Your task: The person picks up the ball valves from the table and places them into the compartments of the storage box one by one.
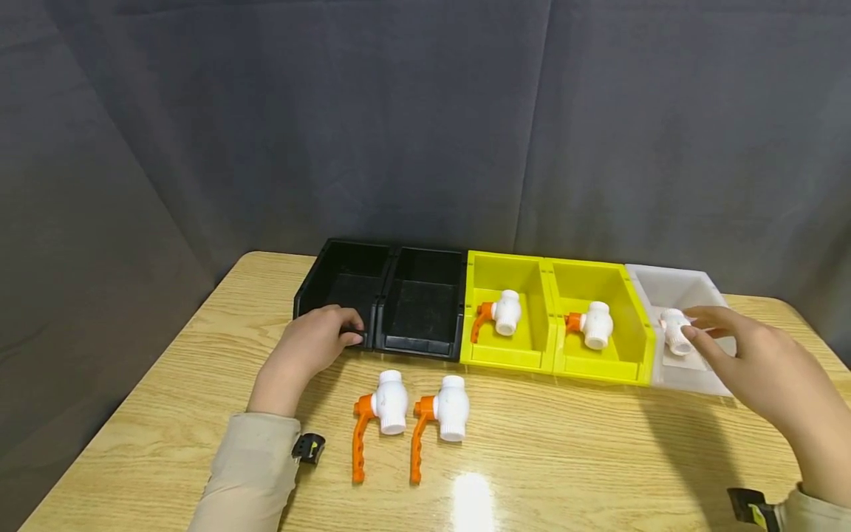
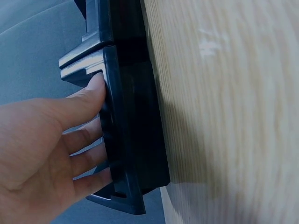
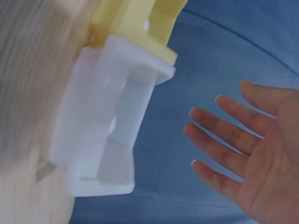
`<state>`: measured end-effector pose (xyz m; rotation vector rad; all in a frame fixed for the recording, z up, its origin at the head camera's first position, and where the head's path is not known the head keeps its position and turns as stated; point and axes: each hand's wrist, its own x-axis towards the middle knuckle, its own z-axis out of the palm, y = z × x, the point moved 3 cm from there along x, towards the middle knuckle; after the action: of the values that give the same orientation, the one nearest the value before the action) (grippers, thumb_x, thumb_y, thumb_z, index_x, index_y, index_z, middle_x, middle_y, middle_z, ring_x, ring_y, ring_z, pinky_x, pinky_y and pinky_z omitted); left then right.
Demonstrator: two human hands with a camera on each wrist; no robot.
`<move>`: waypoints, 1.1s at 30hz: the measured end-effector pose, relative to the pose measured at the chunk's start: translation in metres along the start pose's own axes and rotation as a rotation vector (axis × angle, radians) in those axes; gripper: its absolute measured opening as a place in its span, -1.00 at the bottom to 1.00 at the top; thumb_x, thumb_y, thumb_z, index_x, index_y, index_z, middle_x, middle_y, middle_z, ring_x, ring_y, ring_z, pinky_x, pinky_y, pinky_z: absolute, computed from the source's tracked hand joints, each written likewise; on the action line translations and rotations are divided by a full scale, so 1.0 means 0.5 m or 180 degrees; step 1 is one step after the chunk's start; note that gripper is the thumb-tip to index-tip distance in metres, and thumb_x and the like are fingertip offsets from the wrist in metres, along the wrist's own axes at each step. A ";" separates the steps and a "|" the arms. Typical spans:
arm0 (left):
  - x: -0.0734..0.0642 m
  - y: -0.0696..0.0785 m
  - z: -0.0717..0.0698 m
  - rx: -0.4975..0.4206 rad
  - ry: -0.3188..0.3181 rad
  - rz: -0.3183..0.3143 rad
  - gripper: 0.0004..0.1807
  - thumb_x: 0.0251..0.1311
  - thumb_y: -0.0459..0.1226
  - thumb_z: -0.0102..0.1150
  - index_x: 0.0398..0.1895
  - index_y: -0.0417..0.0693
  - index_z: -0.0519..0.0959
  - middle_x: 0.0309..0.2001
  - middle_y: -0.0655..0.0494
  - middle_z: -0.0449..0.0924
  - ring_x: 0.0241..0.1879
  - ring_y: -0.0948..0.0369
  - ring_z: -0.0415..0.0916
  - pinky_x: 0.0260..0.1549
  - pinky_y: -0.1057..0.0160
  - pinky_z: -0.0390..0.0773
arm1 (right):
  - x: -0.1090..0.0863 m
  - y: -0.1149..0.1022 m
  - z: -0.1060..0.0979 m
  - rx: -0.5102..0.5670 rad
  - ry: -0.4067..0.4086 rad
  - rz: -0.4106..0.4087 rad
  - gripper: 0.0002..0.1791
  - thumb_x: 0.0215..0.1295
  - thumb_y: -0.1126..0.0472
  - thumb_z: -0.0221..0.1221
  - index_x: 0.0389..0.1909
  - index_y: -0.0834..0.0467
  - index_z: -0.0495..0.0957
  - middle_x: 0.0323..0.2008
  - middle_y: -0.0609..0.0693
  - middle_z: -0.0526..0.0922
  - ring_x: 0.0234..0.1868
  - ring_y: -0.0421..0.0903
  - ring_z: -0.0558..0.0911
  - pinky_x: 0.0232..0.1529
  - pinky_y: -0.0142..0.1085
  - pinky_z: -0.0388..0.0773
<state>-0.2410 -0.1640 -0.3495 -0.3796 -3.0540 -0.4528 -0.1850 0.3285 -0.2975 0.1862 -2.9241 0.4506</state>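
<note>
My left hand (image 1: pixel 319 336) rests at the front rim of the leftmost black bin (image 1: pixel 346 292), thumb and bent fingers spread along the edge in the left wrist view. At the far right, my right hand (image 1: pixel 764 358) hovers over the white bin (image 1: pixel 698 378), fingertips overlapping a white ball valve (image 1: pixel 677 331) in the head view. The right wrist view shows its fingers (image 3: pixel 224 135) spread apart with nothing in them. Two white ball valves with orange lever handles, one left (image 1: pixel 392 403) and one right (image 1: pixel 453 408), lie on the table before the black bins.
Bins stand side by side along the table's back: two black, two yellow, one white. The left yellow bin (image 1: pixel 508 362) and the right yellow bin (image 1: pixel 601 371) each contain an orange-handled valve. A grey curtain (image 1: pixel 425 125) hangs behind the wooden table (image 1: pixel 545 458).
</note>
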 end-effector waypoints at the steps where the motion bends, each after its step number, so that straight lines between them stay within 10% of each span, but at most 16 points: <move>1: 0.000 0.001 0.000 0.0000 0.0001 0.0003 -0.84 0.27 -0.20 0.29 -0.14 -0.01 0.67 -0.13 0.02 0.66 -0.17 0.05 0.58 -0.11 -0.02 0.56 | 0.001 0.006 0.001 -0.0005 -0.0005 0.0011 -0.48 0.52 -0.11 0.00 0.20 0.23 0.49 -0.01 0.41 0.60 -0.12 0.43 0.55 -0.31 0.21 0.40; 33: 0.001 -0.003 -0.003 -0.0079 0.0047 0.0092 -0.84 0.27 -0.25 0.31 -0.13 -0.04 0.67 -0.14 0.01 0.65 -0.15 0.03 0.58 -0.09 -0.05 0.55 | 0.007 0.078 0.098 0.0208 -0.0433 -0.0237 -0.79 0.21 0.32 0.34 -0.16 0.31 0.67 -0.25 0.21 0.71 -0.17 0.21 0.63 -0.08 0.20 0.49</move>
<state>-0.2418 -0.1657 -0.3485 -0.4190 -3.0269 -0.4901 -0.2017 0.3501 -0.3538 0.3467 -3.0239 0.5424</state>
